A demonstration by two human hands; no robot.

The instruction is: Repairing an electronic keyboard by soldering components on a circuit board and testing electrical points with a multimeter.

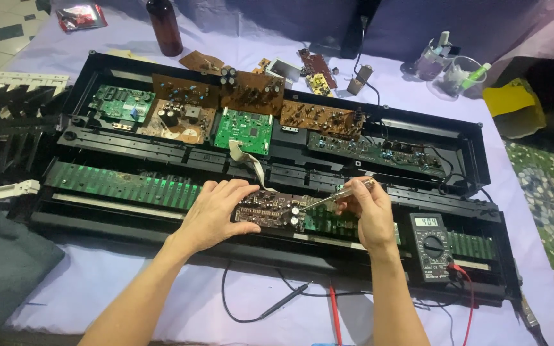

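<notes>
The bare cloth (161, 301) at six o'clock offers open passage, crossed only by loose probe leads (277, 304). At three o'clock the multimeter (431, 247) blocks the way. Toward twelve, upright circuit boards (251, 93) and a brown bottle (165, 27) crowd the path.

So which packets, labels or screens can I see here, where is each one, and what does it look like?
Multimeter: on the open black case, right of the right hand; dark upright body, round dial, small grey screen on top.
Foil packet: far left corner of the lilac cloth; crumpled, silver and red.
Brown bottle: back of the table, right of the packet; no label visible.
</notes>
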